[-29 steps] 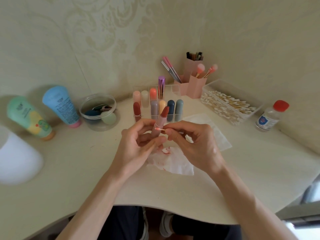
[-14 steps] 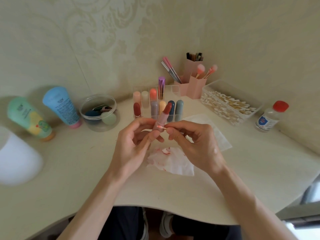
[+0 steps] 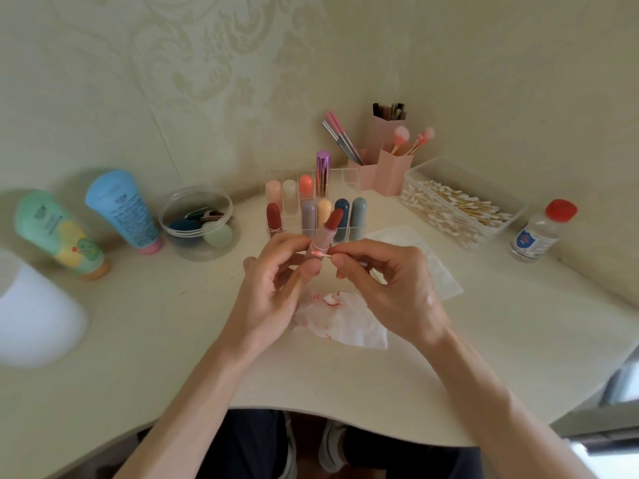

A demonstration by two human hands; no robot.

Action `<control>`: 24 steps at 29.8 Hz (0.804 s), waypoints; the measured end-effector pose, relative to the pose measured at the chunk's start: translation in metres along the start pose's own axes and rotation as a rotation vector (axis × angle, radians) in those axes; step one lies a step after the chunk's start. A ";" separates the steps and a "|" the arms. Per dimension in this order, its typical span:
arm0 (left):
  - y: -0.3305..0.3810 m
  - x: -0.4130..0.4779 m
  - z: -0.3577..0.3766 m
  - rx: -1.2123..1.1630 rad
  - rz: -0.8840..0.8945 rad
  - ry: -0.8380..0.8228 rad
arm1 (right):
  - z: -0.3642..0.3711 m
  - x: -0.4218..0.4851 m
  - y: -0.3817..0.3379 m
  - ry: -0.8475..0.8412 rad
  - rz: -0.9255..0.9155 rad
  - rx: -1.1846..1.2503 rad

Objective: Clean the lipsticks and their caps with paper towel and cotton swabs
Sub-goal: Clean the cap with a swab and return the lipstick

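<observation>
Presently my left hand (image 3: 276,285) grips the uncapped lipstick (image 3: 326,229) above the stained paper towel (image 3: 345,323); my right hand (image 3: 383,281) pinches a cotton swab (image 3: 320,254) against its collar.

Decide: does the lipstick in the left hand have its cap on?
No: the lipstick in the left hand shows its bare red bullet; the right hand holds a cotton swab.

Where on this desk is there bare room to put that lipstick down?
Bare desk lies left of the stained paper towel, in front of the blue tube and the jar. More lies at the front right, in front of the bottle. The back is crowded: lipstick rack, brush holders, swab box.
</observation>
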State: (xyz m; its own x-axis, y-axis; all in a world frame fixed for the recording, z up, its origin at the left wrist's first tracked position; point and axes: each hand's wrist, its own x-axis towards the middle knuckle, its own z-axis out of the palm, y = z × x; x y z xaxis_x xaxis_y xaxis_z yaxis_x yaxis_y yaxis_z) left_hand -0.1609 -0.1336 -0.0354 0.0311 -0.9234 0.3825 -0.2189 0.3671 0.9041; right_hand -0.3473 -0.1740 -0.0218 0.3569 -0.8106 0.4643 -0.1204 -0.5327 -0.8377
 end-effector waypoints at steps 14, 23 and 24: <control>0.008 -0.002 0.000 -0.151 -0.114 0.063 | 0.001 -0.001 0.000 0.000 0.009 -0.026; 0.008 -0.004 -0.001 -0.083 -0.100 -0.041 | 0.000 0.000 -0.002 0.006 -0.005 -0.002; 0.008 -0.004 -0.001 -0.065 -0.086 -0.053 | 0.000 0.000 -0.002 0.011 0.000 -0.004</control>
State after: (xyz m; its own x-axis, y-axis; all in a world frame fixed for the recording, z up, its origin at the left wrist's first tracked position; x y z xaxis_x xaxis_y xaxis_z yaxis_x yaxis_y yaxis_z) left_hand -0.1616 -0.1269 -0.0292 -0.0046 -0.9557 0.2944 -0.1538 0.2915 0.9441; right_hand -0.3471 -0.1727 -0.0204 0.3468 -0.8129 0.4678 -0.1241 -0.5341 -0.8362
